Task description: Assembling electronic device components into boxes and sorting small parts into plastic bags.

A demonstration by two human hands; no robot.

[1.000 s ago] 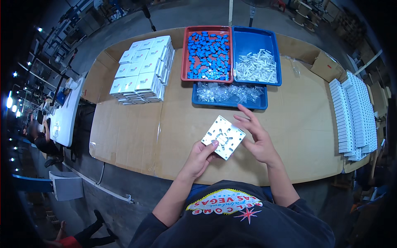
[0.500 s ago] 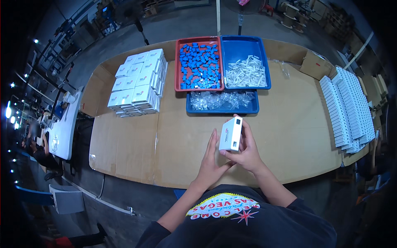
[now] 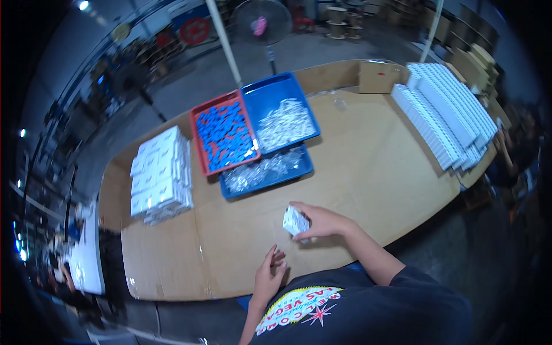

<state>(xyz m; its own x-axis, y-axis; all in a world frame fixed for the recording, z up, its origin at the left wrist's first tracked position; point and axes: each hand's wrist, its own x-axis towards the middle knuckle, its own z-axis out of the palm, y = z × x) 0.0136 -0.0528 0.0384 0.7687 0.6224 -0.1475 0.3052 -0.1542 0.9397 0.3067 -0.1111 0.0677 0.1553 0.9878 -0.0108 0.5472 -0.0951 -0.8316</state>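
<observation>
left hand (image 3: 270,273) moved from box (image 3: 295,222), bare cardboard (image 3: 368,155) between

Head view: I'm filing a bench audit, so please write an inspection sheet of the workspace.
Surface: brown cardboard sheeting.
Things: white rectangular box; red plastic tray of blue pieces; blue plastic tray of white pieces; second blue plastic tray of clear plastic packaging; stack of white boxes, left; stacked white rows, right.
Clutter: clear plastic film.
Hands: right hand holds the box; left hand empty.
Cables: none clearly seen.
Surroundings: round fan, white table.
</observation>
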